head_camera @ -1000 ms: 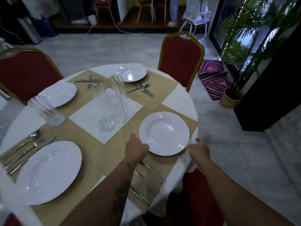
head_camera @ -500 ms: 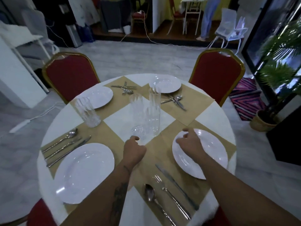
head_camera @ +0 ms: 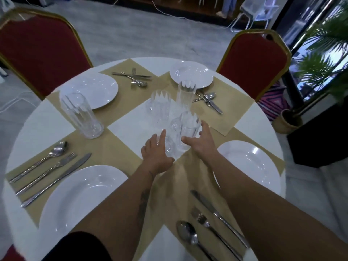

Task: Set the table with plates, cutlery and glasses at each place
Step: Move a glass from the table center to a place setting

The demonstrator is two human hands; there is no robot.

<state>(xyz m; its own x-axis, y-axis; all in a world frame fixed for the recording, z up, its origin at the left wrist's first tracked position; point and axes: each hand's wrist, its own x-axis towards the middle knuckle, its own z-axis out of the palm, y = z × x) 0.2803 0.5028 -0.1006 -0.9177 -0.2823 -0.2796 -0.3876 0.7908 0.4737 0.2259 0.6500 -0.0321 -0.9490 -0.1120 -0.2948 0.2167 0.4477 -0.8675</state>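
Four white plates sit on tan placemats on the round table (head_camera: 47, 121): near left plate (head_camera: 79, 196), near right plate (head_camera: 250, 166), far left plate (head_camera: 94, 91), far right plate (head_camera: 191, 73). Clear glasses cluster at the centre: a near glass (head_camera: 188, 134), a low glass (head_camera: 169, 146) beside it, a middle glass (head_camera: 160, 108) and a far glass (head_camera: 186, 93). My right hand (head_camera: 199, 144) has thumb and fingers spread either side of the near glass. My left hand (head_camera: 156, 155) lies open against the low glass. Another glass (head_camera: 82, 115) stands at the left place.
Cutlery lies at each place: near left set (head_camera: 50, 170), near right set (head_camera: 212, 223), far left set (head_camera: 133, 78), far right set (head_camera: 207, 100). Red chairs stand behind the table at left (head_camera: 39, 51) and right (head_camera: 252, 63). A potted palm (head_camera: 290, 121) is at the right.
Both hands left the near right plate and moved forward to the glasses in the centre. The view swung left and closer over the table.
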